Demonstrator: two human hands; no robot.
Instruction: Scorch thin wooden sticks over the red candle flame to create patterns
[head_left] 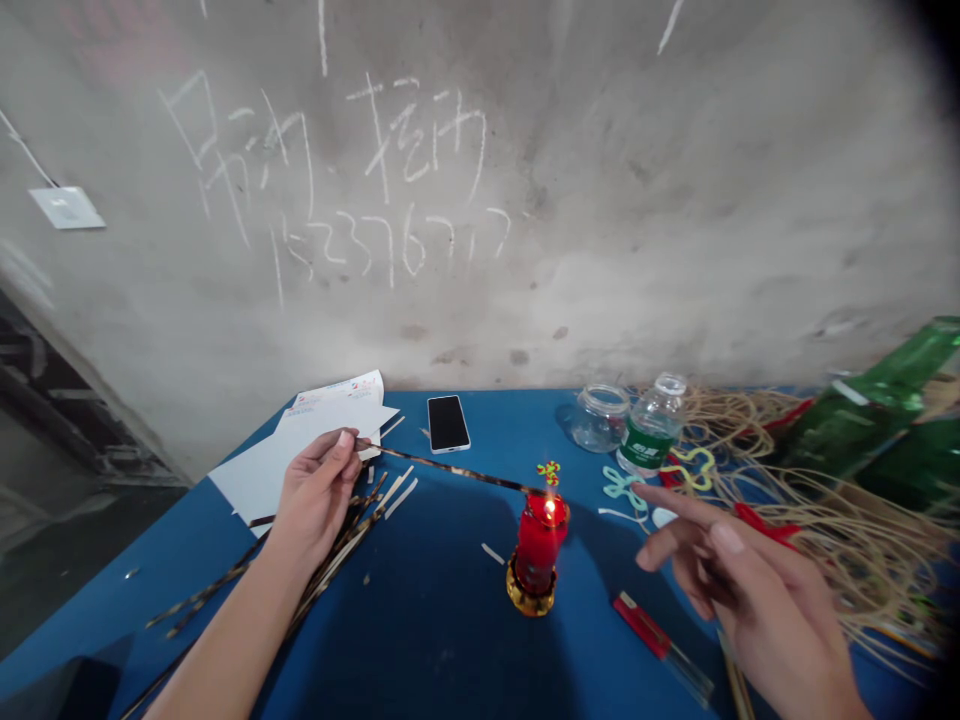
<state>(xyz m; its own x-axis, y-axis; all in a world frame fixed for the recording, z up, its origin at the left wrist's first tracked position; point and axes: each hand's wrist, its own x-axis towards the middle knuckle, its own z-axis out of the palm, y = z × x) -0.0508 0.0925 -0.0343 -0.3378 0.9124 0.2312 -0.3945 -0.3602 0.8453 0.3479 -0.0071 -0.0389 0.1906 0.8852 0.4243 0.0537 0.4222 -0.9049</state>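
My left hand [321, 487] pinches the near end of a thin stick with dark scorch-like mottling [450, 468]. The stick stretches right, its far tip close by the flame of a lit red candle [541, 545] on a gold base. My right hand [739, 585] hovers at the right, index finger stretched out and the others loosely bent, with nothing visible in it. Just below and left of that hand lies a red craft knife or similar tool with a clear end [660, 645]. More mottled sticks and pale strips [337, 555] lie under my left hand.
White papers [255, 475] and a phone [448, 424] lie toward the wall. A glass jar [600, 418], a plastic bottle [651, 430], looped pipe-cleaner shapes [622, 485], tangled tan cord [847, 560] and green glass bottles [862, 410] crowd the right of the blue table [442, 630].
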